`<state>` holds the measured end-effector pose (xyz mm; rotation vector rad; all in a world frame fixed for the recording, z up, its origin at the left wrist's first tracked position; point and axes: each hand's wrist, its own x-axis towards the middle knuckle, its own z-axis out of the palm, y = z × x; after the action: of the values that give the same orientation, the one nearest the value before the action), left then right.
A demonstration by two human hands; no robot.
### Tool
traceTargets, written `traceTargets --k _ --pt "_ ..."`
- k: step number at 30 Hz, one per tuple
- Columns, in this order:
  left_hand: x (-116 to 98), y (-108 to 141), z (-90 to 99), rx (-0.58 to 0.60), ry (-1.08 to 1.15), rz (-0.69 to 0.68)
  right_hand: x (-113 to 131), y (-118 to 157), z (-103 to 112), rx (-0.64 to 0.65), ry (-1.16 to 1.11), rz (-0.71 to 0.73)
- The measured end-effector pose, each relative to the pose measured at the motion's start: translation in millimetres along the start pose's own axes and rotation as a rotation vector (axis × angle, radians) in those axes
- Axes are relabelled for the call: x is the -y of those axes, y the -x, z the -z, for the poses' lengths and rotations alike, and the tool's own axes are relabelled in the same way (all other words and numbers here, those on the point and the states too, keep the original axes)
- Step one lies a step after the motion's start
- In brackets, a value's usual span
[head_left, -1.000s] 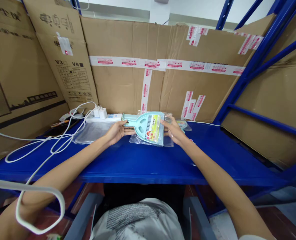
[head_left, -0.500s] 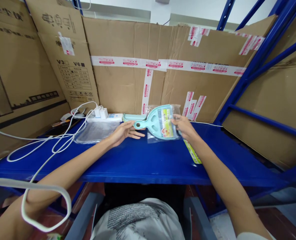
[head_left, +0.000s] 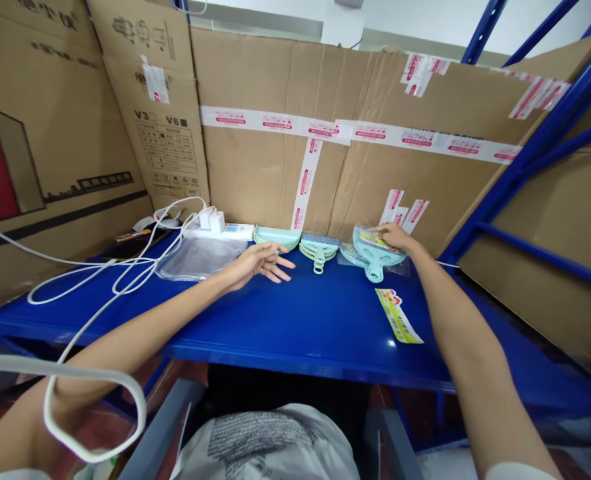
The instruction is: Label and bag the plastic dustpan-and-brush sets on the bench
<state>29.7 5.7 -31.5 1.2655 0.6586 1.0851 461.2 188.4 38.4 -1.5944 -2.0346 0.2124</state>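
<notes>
At the back right of the table, my right hand (head_left: 394, 237) grips the wide end of a light-blue dustpan (head_left: 375, 255) in a clear bag with a yellow-green label. Its handle points toward me, and more clear wrapping shows beneath and beside it. My left hand (head_left: 261, 264) is open above the table with its fingers spread, holding nothing. Just behind it lies a stack of pale green and blue dustpans (head_left: 276, 237). Between my hands rests a pile of small brushes (head_left: 319, 248) with handles toward me.
A yellow-green printed label (head_left: 398, 317) lies on the blue table (head_left: 295, 320). Clear plastic bags (head_left: 200, 259) lie left of my left hand. White cables (head_left: 140, 267) loop across the left side, near a power strip (head_left: 238, 231). Cardboard walls (head_left: 265, 173) enclose the back.
My right hand has carried the bagged dustpan to the right and turned its handle toward me. My left hand has come away from the handle. The view has shifted slightly left.
</notes>
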Motion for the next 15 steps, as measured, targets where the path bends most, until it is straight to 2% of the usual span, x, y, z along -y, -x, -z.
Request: traceTargets --k 3,6,8,11,13,15 --pt "-1 2 -2.3 0.007 -0.048 0.006 13 -7 -31 0.032 0.081 0.043" --pt "-2 3 -4.3 0.008 -0.085 0.005 28 -6 -40 0.051 0.157 0.068" --pt "-4 4 -5.4 0.012 -0.102 0.0 36 2 -32 0.051 0.218 0.075" --pt "-4 4 -5.8 0.015 -0.121 -0.016 47 27 -6 0.044 0.322 0.062" --pt "-3 2 -4.3 -0.002 -0.13 -0.03 53 51 9 0.124 0.368 0.109" --pt "-2 0 -1.4 -0.034 -0.138 -0.04 57 76 16 0.271 0.394 0.241"
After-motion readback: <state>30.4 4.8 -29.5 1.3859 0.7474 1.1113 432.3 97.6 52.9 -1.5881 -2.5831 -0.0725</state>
